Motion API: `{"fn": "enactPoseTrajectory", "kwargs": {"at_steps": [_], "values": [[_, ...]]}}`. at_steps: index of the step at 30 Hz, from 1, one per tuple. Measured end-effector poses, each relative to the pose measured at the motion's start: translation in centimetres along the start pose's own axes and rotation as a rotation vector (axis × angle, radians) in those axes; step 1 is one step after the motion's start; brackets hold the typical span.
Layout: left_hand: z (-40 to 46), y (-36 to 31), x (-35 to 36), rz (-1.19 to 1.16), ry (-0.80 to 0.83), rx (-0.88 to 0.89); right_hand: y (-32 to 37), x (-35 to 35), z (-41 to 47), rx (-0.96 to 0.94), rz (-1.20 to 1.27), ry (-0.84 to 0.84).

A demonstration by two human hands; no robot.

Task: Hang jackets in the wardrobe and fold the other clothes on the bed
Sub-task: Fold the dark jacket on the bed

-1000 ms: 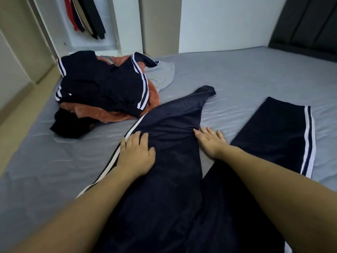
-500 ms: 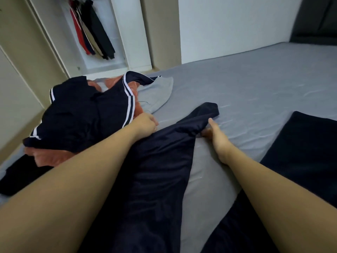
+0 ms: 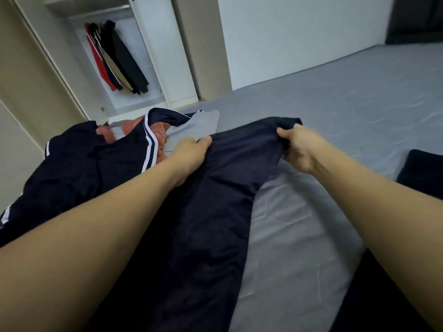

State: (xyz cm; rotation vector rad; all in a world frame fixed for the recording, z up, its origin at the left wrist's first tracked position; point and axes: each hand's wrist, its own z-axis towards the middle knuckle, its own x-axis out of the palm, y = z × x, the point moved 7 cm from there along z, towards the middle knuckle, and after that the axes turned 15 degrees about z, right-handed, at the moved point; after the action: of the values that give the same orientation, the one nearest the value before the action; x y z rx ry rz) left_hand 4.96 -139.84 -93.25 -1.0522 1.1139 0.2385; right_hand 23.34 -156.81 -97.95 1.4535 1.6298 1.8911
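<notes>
Fingers of both hands pinch smooth navy trouser leg on bed.

The left hand, which lay flat on the navy trouser leg 1.0 s before, moved up toward the clothes pile and closed its fingers on the leg's left edge near the cuff. The right hand, flat on the bed beside the leg earlier, slid to the cuff's right corner and gripped it. The cuff end was raised and bunched between the 2 hands.
</notes>
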Motion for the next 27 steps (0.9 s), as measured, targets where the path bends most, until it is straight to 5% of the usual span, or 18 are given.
{"fn": "enactPoseTrajectory", "kwargs": {"at_steps": [2,4,6,10,14,20,24,27], "values": [[0.7,-1.8,-3.0,0.324,-0.404,0.054,1.9,1.2,0.9,-0.095,-0.042,0.067],[-0.3,-3.1,-2.5,0.66,-0.623,0.133,1.2,0.8,1.8,-0.081,-0.151,0.027],[-0.8,-2.2,2.2,0.791,-0.5,0.195,-1.8,-1.4,2.1,-0.056,-0.269,-0.073],[-1.8,4.2,12.3,0.775,0.108,0.13,-6.7,-3.7,3.0,-0.125,-0.506,-0.051],[-1.8,4.4,12.9,0.802,0.17,0.13,-6.0,-1.7,5.8,0.125,-0.274,0.026],[-8.4,1.9,14.2,0.697,0.306,0.442,-4.3,0.9,5.6,-0.109,-0.553,0.037],[-11.3,1.2,14.7,0.7,0.337,0.598,-3.7,2.8,5.6,-0.082,-0.006,0.031],[-11.4,1.2,14.6,0.684,0.339,0.622,1.4,0.9,6.6,-0.259,-0.129,-0.153]]}}
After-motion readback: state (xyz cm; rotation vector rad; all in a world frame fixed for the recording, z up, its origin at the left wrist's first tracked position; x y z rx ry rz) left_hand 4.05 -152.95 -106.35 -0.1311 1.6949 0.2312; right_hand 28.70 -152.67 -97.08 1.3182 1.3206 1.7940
